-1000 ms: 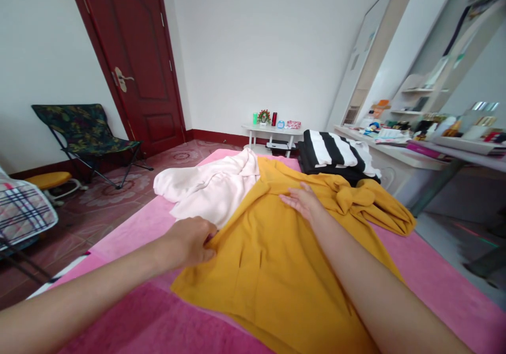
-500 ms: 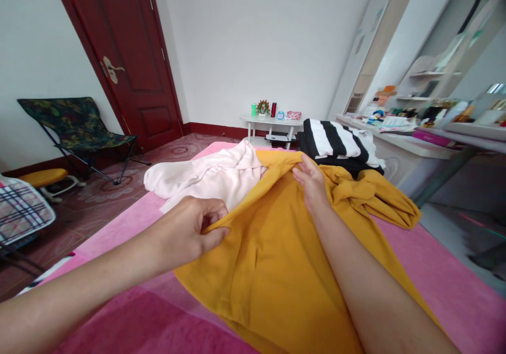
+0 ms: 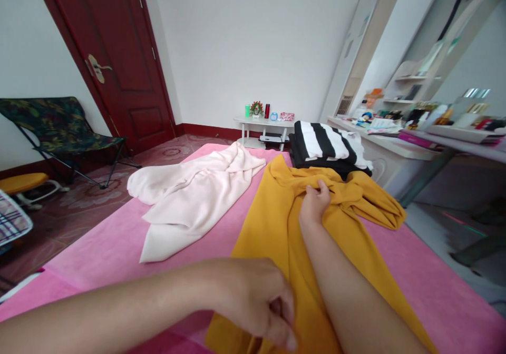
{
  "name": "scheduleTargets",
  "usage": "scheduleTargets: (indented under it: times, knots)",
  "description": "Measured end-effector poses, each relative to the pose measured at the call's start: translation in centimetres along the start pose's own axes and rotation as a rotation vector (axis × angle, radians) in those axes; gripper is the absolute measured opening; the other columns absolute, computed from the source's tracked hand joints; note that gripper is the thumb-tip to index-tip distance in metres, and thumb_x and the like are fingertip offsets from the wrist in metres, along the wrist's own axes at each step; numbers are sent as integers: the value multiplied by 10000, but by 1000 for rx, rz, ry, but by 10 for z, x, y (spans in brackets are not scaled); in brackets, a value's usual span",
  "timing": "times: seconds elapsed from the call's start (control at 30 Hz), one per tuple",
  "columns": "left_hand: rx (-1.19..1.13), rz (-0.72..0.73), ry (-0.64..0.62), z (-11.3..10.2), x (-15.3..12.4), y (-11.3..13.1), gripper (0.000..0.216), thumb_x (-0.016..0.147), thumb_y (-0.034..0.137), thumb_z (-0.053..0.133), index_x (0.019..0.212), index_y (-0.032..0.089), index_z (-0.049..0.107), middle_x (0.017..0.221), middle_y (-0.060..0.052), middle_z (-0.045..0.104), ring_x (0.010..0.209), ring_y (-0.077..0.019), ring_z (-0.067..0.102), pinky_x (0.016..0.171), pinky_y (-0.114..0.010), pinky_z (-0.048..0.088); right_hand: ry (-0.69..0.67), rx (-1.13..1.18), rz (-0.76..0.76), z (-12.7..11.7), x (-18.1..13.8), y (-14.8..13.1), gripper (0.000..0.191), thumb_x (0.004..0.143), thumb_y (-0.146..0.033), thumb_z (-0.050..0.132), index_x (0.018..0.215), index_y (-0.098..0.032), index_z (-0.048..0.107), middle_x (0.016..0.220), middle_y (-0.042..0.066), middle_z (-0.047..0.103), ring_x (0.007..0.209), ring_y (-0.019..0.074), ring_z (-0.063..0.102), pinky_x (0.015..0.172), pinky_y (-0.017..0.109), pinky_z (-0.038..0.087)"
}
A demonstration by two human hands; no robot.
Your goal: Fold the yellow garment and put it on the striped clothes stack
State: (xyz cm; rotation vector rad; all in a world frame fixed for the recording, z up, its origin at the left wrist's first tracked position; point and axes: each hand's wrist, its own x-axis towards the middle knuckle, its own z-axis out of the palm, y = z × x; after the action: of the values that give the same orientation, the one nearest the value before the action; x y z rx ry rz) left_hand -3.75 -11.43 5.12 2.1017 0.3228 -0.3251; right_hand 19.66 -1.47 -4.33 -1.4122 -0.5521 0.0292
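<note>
A mustard-yellow garment (image 3: 272, 222) lies across the pink bed cover (image 3: 110, 248), bunched at its far end. My left hand (image 3: 256, 301) is low in the view, fingers pinched on the garment's near left edge. My right hand (image 3: 314, 204) reaches further out and grips a fold of the yellow cloth near its bunched top. A pale cream garment (image 3: 190, 196) lies spread to the left of the yellow one, apart from both hands.
A folded black-and-white striped cloth (image 3: 324, 143) sits on dark fabric at the bed's far end. A small white table (image 3: 264, 127) with little items stands by the wall. A folding chair (image 3: 59, 133) and red door (image 3: 106, 59) are left; a cluttered dresser (image 3: 415, 138) is right.
My left hand has pulled the yellow garment's edge rightward and toward me, off the cream garment, which now lies fully uncovered. My right hand moved from lying flat to gripping the yellow cloth's top.
</note>
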Motion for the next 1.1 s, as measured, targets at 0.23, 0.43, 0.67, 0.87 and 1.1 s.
scheduleTargets:
  times: [0.23,0.43,0.67,0.87,1.1]
  knots:
    - [33,132,468,-51,71,-23,237,862,190,442,984,146,641,954,-62,669,888,-169,640,838,-293,504,-21,-56,60,-8,7,12,486,731,-269,455,1196,-145,521,1053,89,590,863,187,594,734,296,511]
    - [517,-207,972,-78,126,-88,568,906,284,406,1409,32,332,1468,-192,338,1374,-253,293,1141,-365,238,38,50,103,-9,2,6,407,777,-339,449,1147,-186,518,863,30,604,705,160,606,622,271,503]
    - [646,-278,867,-66,133,-103,621,954,484,212,1447,124,327,1528,-141,242,1420,-286,169,1161,-447,138,-65,137,-140,-7,-11,-38,306,860,-351,421,1086,-191,550,693,-10,561,603,138,537,618,257,465]
    - [639,-284,870,-68,134,-105,632,945,503,198,1458,152,311,1539,-121,217,1425,-289,143,1156,-468,136,-306,-240,-320,2,59,-44,200,781,-203,456,826,-188,651,889,45,682,887,196,612,879,333,438]
    - [613,-272,890,-67,133,-104,641,937,497,207,1454,136,320,1534,-138,225,1424,-301,141,1162,-473,103,-668,-483,-120,33,121,-5,128,725,-217,569,713,-153,679,691,31,685,699,178,636,731,301,490]
